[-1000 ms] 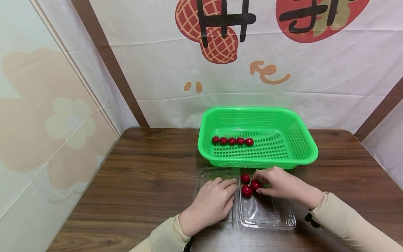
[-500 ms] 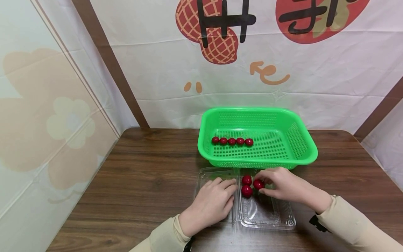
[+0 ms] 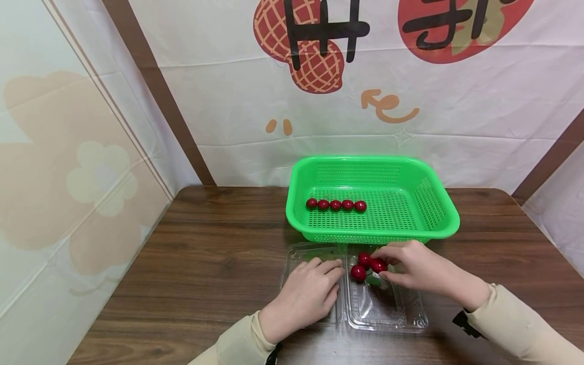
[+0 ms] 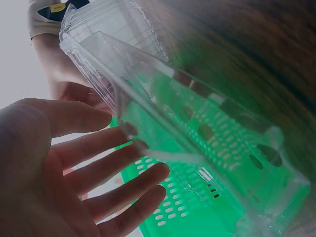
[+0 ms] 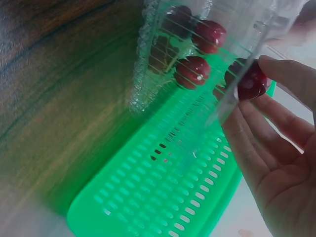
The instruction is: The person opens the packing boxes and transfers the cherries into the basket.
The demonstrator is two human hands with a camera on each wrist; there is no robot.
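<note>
A clear plastic clamshell box [image 3: 380, 317] lies unfolded in front of the green basket. My right hand [image 3: 420, 268] is over its right half and pinches a dark red cherry [image 5: 253, 81] between thumb and fingertips. Two more cherries rest close by in that half, one cherry [image 3: 364, 259] toward the back and one cherry [image 3: 358, 273] nearer the front. My left hand [image 3: 306, 294] lies over the left half, fingers loosely extended and fingertips near the middle fold. In the left wrist view its fingers reach along the clear plastic wall [image 4: 148, 111] and hold nothing.
Directly behind the box stands the green perforated basket [image 3: 440, 230], with a row of several cherries [image 3: 335, 205] at its left side. Dark wood tabletop [image 3: 219, 243] surrounds both, and a printed cloth [image 3: 237, 91] hangs behind the table.
My right hand has moved slightly right with the pinched cherry. The other two cherries have shifted a little, the rear one to the right. My left hand stays in place.
</note>
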